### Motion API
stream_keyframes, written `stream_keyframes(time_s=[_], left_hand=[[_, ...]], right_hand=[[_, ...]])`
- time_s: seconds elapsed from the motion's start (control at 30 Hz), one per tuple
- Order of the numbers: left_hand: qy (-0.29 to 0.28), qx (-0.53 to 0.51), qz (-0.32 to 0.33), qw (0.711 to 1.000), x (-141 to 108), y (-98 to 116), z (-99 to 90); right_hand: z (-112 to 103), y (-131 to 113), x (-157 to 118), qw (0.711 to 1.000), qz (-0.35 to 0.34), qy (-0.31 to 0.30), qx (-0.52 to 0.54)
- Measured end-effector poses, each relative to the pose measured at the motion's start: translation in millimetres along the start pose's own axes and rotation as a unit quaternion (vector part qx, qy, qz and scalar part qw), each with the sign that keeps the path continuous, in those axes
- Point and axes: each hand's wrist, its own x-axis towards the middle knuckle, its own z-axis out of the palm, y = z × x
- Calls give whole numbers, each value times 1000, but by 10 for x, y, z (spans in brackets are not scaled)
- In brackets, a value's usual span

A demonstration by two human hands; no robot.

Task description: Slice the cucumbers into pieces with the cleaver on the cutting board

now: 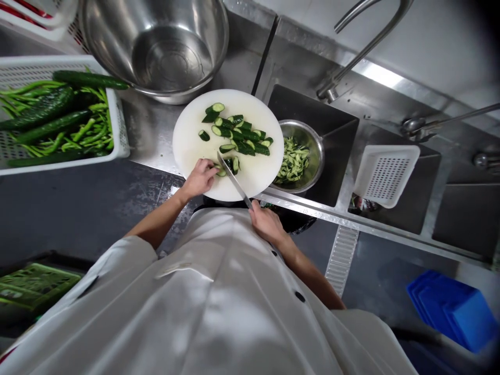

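My right hand [266,223] is closed around the handle of a knife [236,183], its blade pointing up and left across the round white cutting board [187,130]. At the blade's left side my left hand [200,177] has its fingers curled on a cucumber piece [221,171]. Cut bits with dark green skin lie just right of the blade. Farther up the board several cucumber chunks [244,138] sit in a loose pile, with a few apart at the upper left. Right of the board, partly under its edge, a steel bowl [318,161] holds thin cucumber slices [294,160].
A large steel basin [172,47] stands beyond the board. On the left a white basket [121,125] holds whole cucumbers [42,109] and green peppers [86,130]. Sinks with a faucet [332,91] and a white plastic basket [386,174] are at right. Blue bins [453,307] sit lower right.
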Motion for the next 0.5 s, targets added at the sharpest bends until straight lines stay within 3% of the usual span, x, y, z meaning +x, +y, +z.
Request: stream_keyframes(time_s=[0.2,0.5], left_hand=[[-26,5,-1,1000,30,-20,65],[-22,27,20,999,49,-44,60]], right_hand=[[-153,-17,-93,998,-3,-2,-56],[-282,-189,72,999,-17,7,-45]])
